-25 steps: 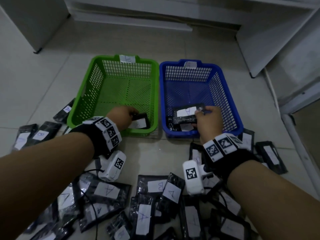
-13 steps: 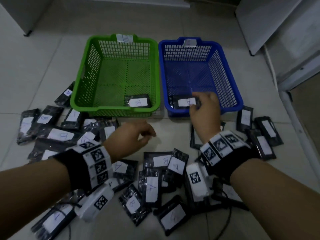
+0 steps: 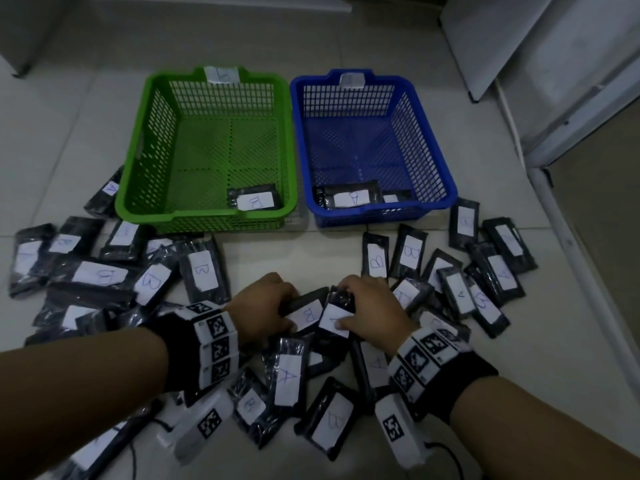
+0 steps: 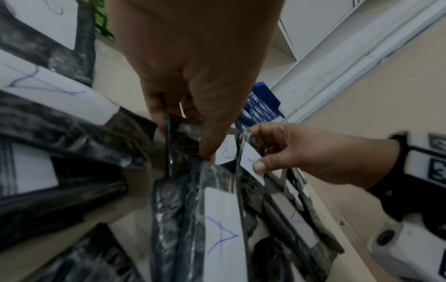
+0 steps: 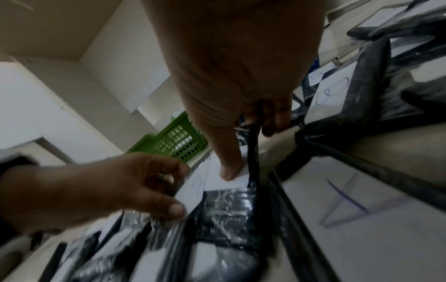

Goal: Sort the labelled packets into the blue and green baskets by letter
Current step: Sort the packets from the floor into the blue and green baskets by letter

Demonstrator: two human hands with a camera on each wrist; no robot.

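**Q:** Packets everywhere on the floor, how many made it into the baskets?

**A:** Going left to right: green basket (image 3: 207, 147) has one, a packet marked B (image 3: 254, 201) in its near right corner. Blue basket (image 3: 372, 147), just beside it, has two in its near left corner, an A packet (image 3: 348, 198) on top and a second packet (image 3: 394, 197) peeking out beside it, letter hidden. That's two baskets and three packets sorted. The loose packets are too overlapped to count properly.

**Q:** And the hands?

**A:** Both are down in the pile near the floor's front edge. Left hand (image 3: 261, 308) has fingers and thumb pinched on a B packet (image 3: 304, 311). Right hand (image 3: 372, 311) grips the neighbouring packet (image 3: 337, 315), thumb pressed on its white label; can't read that letter.
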